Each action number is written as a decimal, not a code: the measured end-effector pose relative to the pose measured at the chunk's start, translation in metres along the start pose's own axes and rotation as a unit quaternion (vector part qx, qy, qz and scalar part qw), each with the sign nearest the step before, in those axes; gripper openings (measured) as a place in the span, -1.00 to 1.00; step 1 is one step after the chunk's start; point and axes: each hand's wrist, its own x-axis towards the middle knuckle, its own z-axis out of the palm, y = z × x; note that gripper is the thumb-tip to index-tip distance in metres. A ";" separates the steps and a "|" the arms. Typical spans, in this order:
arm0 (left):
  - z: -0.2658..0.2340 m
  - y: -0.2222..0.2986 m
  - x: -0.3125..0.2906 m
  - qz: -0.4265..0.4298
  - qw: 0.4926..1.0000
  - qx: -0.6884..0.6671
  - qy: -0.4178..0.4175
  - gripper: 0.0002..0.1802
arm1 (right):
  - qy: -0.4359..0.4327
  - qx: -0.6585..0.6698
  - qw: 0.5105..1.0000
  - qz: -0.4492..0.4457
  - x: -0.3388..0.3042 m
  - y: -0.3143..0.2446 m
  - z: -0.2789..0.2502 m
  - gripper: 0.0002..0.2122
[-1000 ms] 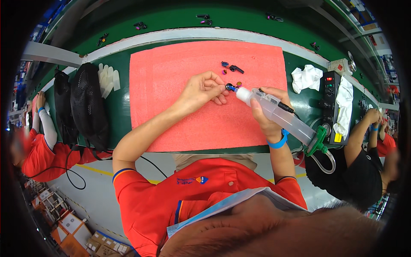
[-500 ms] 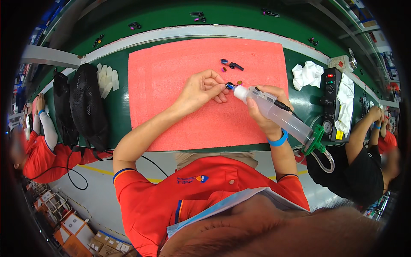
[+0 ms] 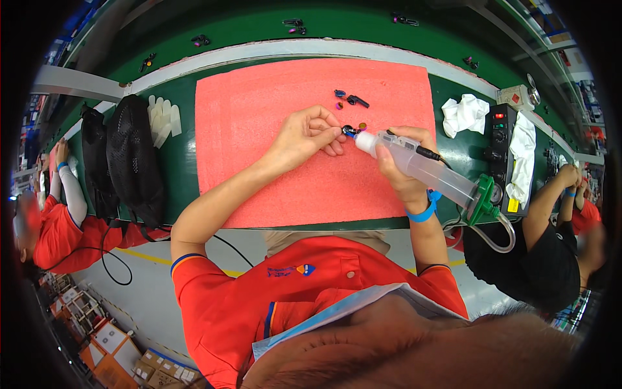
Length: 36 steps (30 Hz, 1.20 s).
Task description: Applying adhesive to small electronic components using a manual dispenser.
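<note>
Over the pink foam mat [image 3: 259,91], my left hand [image 3: 311,133] pinches a small dark round part [image 3: 347,129] between thumb and fingertips. My right hand [image 3: 405,168] is wrapped round a translucent dispensing syringe [image 3: 444,179] with a white front end and a green cap at its rear. The syringe's blue tip meets the small part or is right beside it; I cannot tell which. Just past it lies a small amber disc [image 3: 363,126]. Farther back on the mat are a black elongated piece [image 3: 357,100], a blue-black piece [image 3: 339,93] and a small purple piece [image 3: 339,106].
On the right are crumpled white paper [image 3: 466,113], a black control box [image 3: 502,139] and a can [image 3: 517,97]. A black bag [image 3: 135,159] and pale finger cots [image 3: 163,120] lie on the left. Several small parts sit on the green belt [image 3: 350,29]. Other people work at both sides.
The syringe's rear end has swung to the right and slightly down, so it lies flatter. Its tip stays by the small part. My left hand has barely moved. Parts on the belt have shifted slightly left.
</note>
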 end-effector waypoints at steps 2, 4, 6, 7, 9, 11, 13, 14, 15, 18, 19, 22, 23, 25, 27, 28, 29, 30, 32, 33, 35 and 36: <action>0.000 -0.001 0.000 0.001 1.000 -0.001 -0.001 -0.94 | -0.007 0.044 0.998 0.041 0.000 -0.001 0.001 -0.73; 0.000 0.001 0.001 -0.001 1.000 0.002 -0.001 -0.94 | -0.010 0.066 0.996 0.061 0.000 -0.002 0.002 -0.73; 0.000 0.002 0.001 -0.005 1.000 0.007 0.001 -0.94 | -0.015 0.067 0.995 0.069 0.000 -0.002 0.002 -0.72; 0.000 0.003 0.001 -0.005 1.000 0.008 0.000 -0.94 | -0.017 0.067 0.995 0.074 0.000 -0.002 0.002 -0.71; 0.001 0.003 0.001 -0.007 1.000 0.005 -0.001 -0.93 | -0.019 0.065 0.995 0.074 0.000 -0.002 0.001 -0.71; 0.001 0.003 0.002 -0.006 1.000 0.005 -0.003 -0.93 | -0.023 0.059 0.995 0.077 0.000 -0.002 -0.001 -0.70; 0.000 0.003 0.002 -0.009 1.000 0.005 -0.003 -0.92 | -0.026 0.049 0.996 0.067 -0.001 0.000 -0.002 -0.69; 0.000 0.003 0.002 -0.010 1.000 0.005 -0.004 -0.92 | -0.031 0.040 0.997 0.059 -0.003 0.001 -0.003 -0.69; 0.000 0.004 0.001 -0.007 1.000 0.006 -0.006 -0.92 | -0.036 0.031 0.998 0.051 -0.003 0.002 -0.004 -0.69; -0.001 0.005 -0.003 -0.034 0.999 -0.009 0.018 -0.85 | -0.009 0.063 0.998 -0.011 -0.002 0.000 -0.009 -0.66; -0.001 0.006 -0.003 -0.032 0.999 -0.010 0.019 -0.85 | 0.003 0.080 0.996 -0.041 -0.001 0.001 -0.010 -0.65; -0.005 0.007 0.000 -0.052 0.998 -0.045 0.002 -0.83 | 0.073 0.084 0.989 -0.094 0.001 0.009 -0.014 -0.62; -0.007 0.009 0.000 -0.051 0.998 -0.046 0.007 -0.83 | 0.109 0.086 0.983 -0.119 0.001 0.011 -0.013 -0.61; -0.015 0.016 0.002 -0.050 0.994 -0.037 -0.087 -0.83 | 0.122 0.105 0.983 -0.092 -0.001 0.011 -0.012 -0.60; -0.019 0.017 0.003 -0.050 0.989 -0.032 -0.132 -0.82 | 0.154 0.135 0.978 -0.038 -0.002 0.011 -0.011 -0.58; -0.019 0.014 0.004 -0.031 0.992 -0.006 -0.122 -0.83 | 0.153 0.136 0.978 -0.037 -0.003 0.010 -0.010 -0.58; -0.019 0.012 0.005 -0.013 0.993 0.019 -0.112 -0.83 | 0.129 0.130 0.982 -0.041 -0.004 0.009 -0.010 -0.59; -0.019 0.010 0.005 0.004 0.994 0.045 -0.103 -0.84 | 0.106 0.122 0.986 -0.044 -0.004 0.008 -0.010 -0.59; -0.017 0.012 0.004 -0.007 0.995 0.042 -0.090 -0.83 | 0.082 0.114 0.989 -0.046 -0.004 0.008 -0.011 -0.59; -0.016 0.013 0.003 -0.017 0.996 0.040 -0.077 -0.83 | 0.061 0.099 0.991 -0.063 -0.004 0.008 -0.011 -0.60; -0.014 0.013 0.004 -0.028 0.997 0.037 -0.065 -0.82 | 0.019 0.069 0.993 -0.096 -0.004 0.008 -0.011 -0.62; -0.014 0.011 0.004 -0.024 0.997 0.040 -0.063 -0.82 | 0.018 0.069 0.993 -0.095 -0.003 0.006 -0.011 -0.62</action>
